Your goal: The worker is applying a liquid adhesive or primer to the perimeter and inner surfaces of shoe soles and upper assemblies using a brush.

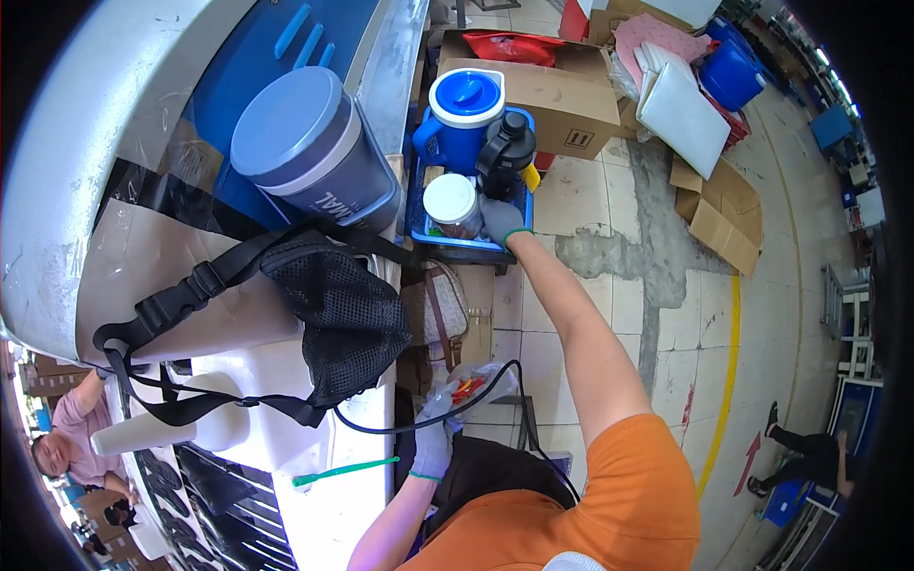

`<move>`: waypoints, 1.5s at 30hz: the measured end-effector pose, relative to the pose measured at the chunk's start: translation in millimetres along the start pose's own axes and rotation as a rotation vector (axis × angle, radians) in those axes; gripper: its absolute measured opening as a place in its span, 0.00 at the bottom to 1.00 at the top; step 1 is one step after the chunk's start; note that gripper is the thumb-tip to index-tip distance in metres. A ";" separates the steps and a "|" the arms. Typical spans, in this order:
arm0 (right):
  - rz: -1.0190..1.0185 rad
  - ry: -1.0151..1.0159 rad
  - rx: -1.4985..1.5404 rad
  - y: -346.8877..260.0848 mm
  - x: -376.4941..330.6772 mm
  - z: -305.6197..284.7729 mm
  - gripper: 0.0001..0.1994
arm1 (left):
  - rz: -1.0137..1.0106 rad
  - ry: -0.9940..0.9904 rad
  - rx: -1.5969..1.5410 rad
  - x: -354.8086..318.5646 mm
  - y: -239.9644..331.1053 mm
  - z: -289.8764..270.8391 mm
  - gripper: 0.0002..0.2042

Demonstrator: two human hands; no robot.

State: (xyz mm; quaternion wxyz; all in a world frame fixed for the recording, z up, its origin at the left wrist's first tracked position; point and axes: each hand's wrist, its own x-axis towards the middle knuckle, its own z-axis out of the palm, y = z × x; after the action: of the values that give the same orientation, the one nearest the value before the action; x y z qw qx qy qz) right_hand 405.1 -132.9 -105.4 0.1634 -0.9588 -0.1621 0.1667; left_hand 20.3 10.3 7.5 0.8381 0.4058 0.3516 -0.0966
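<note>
My right hand [502,221], in a grey glove with a green cuff, reaches into a blue basket [415,214]. Its fingers are hidden between a clear jar with a white lid [451,202] and a black bottle [509,147]. A blue jug [464,105] with a white rim stands behind them in the same basket. Lower down, close to my body, my gloved left hand [433,445] is closed on a clear plastic bag [495,379] with small red, orange and yellow pieces inside. A black cable [419,427] passes across that hand.
To the left, a white table [328,519] bears a large lidded tub [319,157], a black mesh pouch with straps [338,309] and a green tie [345,470]. Cardboard boxes [543,100] stand beyond the basket. A person [81,428] is at far left, another [809,462] at far right.
</note>
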 end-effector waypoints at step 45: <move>-0.411 -0.201 0.712 -72.7 -271.2 30.3 0.12 | 0.101 -0.141 0.043 -9.1 21.4 44.6 0.18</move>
State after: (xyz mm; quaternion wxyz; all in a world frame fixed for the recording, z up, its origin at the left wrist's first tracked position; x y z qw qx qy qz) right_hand 133.3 -159.1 -33.4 0.4975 -0.7691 -0.2975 0.2691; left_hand 46.0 -10.3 45.6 0.8555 0.4333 0.2688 -0.0901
